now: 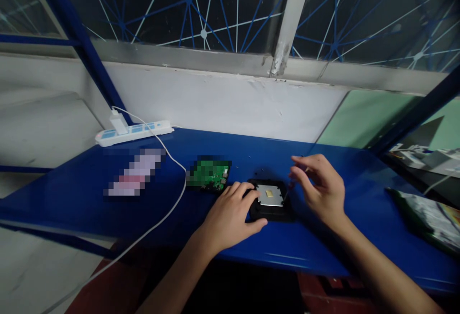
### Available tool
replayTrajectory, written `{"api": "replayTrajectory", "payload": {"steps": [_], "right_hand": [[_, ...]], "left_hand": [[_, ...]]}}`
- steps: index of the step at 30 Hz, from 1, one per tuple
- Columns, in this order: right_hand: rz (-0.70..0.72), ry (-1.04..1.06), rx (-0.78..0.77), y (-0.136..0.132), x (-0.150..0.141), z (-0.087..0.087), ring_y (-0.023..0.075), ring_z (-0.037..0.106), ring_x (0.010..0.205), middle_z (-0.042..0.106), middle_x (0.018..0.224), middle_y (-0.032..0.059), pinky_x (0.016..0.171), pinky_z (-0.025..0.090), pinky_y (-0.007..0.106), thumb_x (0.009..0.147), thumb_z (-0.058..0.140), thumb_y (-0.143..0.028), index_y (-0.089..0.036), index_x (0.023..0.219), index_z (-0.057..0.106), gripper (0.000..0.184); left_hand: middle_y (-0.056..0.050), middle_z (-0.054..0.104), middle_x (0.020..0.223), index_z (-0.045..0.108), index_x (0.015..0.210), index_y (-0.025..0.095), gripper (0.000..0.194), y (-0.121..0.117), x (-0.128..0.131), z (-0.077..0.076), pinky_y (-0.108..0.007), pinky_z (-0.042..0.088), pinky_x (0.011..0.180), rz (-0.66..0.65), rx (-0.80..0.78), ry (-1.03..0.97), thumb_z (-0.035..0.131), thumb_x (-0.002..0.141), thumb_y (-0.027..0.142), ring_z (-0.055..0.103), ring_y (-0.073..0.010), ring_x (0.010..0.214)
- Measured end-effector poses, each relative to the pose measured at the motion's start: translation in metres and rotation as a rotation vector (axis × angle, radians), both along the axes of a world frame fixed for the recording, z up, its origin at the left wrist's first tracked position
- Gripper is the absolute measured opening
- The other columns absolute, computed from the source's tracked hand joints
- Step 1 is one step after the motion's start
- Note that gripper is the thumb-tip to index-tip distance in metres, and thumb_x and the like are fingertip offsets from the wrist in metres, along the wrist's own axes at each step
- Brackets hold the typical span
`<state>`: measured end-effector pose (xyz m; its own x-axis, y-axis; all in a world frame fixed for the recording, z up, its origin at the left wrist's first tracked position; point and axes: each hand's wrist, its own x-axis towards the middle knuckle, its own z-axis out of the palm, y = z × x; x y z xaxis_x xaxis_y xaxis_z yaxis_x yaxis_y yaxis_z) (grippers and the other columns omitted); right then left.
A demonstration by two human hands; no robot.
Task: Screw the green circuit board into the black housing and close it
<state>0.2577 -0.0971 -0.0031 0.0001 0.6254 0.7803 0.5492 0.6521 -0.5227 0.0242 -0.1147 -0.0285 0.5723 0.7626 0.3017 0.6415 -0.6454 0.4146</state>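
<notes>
A black plastic case [273,215] lies on the table with a silver metal plate [270,200] inside it. A small yellowish square pad [269,193] sits in the middle of that plate. My left hand [232,215] holds the case by its left side, thumb at the front edge and fingers over the rim. To the right, my right hand [319,184] pinches a thin screwdriver [286,193], whose slender shaft points down to the right edge of the plate. Most of its handle is hidden by my fingers. Left of the case is a green circuit board [212,172].
A white power strip [134,133] with a plugged-in charger [118,122] stands at the back left. Its white cable [168,215] crosses the blue table [82,208]. A blurred-out pinkish item [134,175] lies left; a shiny packet [427,215] lies right. Several tiny bits lie behind the case.
</notes>
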Motion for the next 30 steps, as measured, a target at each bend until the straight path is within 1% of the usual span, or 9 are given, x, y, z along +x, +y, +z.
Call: {"api": "replayTrajectory", "payload": {"steps": [3,6,11,14,17,21,24,26,30], "right_hand": [[-0.008,0.052,-0.041,-0.002,-0.003,0.000,0.0156,0.071,0.071,0.067,0.096,0.0040,0.062,0.062,0.034,0.093,0.061,-0.021,-0.027,0.118,0.067,0.026],[-0.011,0.128,-0.065,-0.002,-0.004,-0.001,0.0153,0.073,0.072,0.068,0.101,0.0044,0.060,0.062,0.032,0.094,0.058,-0.021,-0.025,0.114,0.066,0.021],[-0.061,0.213,-0.004,-0.001,-0.002,0.001,0.0151,0.075,0.072,0.067,0.098,0.0030,0.058,0.062,0.029,0.095,0.059,-0.021,-0.024,0.110,0.064,0.017],[-0.063,0.269,0.035,0.001,-0.003,0.000,0.0164,0.077,0.078,0.066,0.101,0.0029,0.067,0.064,0.031,0.095,0.059,-0.021,-0.024,0.110,0.062,0.015],[-0.035,0.305,0.027,0.006,-0.004,-0.004,0.0196,0.077,0.087,0.065,0.099,0.0019,0.075,0.065,0.035,0.094,0.062,-0.022,-0.023,0.106,0.058,0.013],[0.037,0.294,-0.028,0.011,-0.005,-0.011,0.0215,0.077,0.093,0.064,0.099,0.0021,0.080,0.065,0.037,0.092,0.063,-0.023,-0.024,0.101,0.053,0.013],[0.059,0.272,-0.061,0.013,-0.006,-0.016,0.0211,0.076,0.095,0.063,0.100,0.0022,0.081,0.065,0.037,0.093,0.062,-0.021,-0.024,0.103,0.052,0.014],[0.069,0.278,-0.071,0.013,-0.007,-0.017,0.0206,0.076,0.095,0.063,0.100,0.0018,0.082,0.065,0.037,0.093,0.061,-0.020,-0.024,0.103,0.052,0.014],[0.094,0.318,-0.086,0.015,-0.007,-0.017,0.0201,0.076,0.095,0.063,0.100,0.0010,0.084,0.064,0.037,0.095,0.059,-0.019,-0.025,0.102,0.051,0.012]], "left_hand": [[-0.007,0.059,0.128,0.058,0.122,0.023,0.042,0.000,0.000,-0.001,-0.047,0.049,0.098,-0.003,0.004,-0.003,0.071,0.085,0.040,0.055,-0.0292,0.115],[-0.007,0.059,0.128,0.058,0.122,0.024,0.043,0.000,-0.001,-0.002,-0.047,0.049,0.098,-0.001,0.005,-0.004,0.071,0.085,0.041,0.056,-0.0296,0.116],[-0.006,0.058,0.130,0.057,0.123,0.024,0.044,0.000,-0.001,-0.002,-0.046,0.049,0.098,0.005,-0.008,0.005,0.072,0.085,0.041,0.055,-0.0293,0.117],[-0.007,0.058,0.131,0.058,0.123,0.024,0.044,-0.001,-0.002,-0.001,-0.045,0.050,0.098,0.008,-0.010,0.010,0.071,0.086,0.043,0.056,-0.0289,0.117],[-0.009,0.056,0.136,0.056,0.126,0.025,0.048,-0.001,-0.001,0.000,-0.046,0.049,0.101,0.014,0.030,0.003,0.070,0.087,0.050,0.054,-0.0304,0.124],[-0.012,0.051,0.146,0.054,0.132,0.023,0.053,0.001,0.002,0.002,-0.053,0.042,0.110,0.035,0.100,0.072,0.061,0.093,0.058,0.042,-0.0344,0.139],[-0.014,0.047,0.152,0.053,0.137,0.020,0.058,0.005,0.005,0.006,-0.057,0.037,0.114,0.030,0.115,0.137,0.051,0.097,0.061,0.036,-0.0367,0.144],[-0.015,0.045,0.153,0.051,0.140,0.017,0.063,0.009,0.007,0.009,-0.058,0.035,0.114,0.028,0.119,0.161,0.046,0.098,0.064,0.034,-0.0380,0.145],[-0.015,0.050,0.150,0.051,0.141,0.016,0.068,0.017,0.010,0.012,-0.059,0.035,0.114,0.027,0.129,0.174,0.039,0.098,0.067,0.035,-0.0392,0.145]]}}
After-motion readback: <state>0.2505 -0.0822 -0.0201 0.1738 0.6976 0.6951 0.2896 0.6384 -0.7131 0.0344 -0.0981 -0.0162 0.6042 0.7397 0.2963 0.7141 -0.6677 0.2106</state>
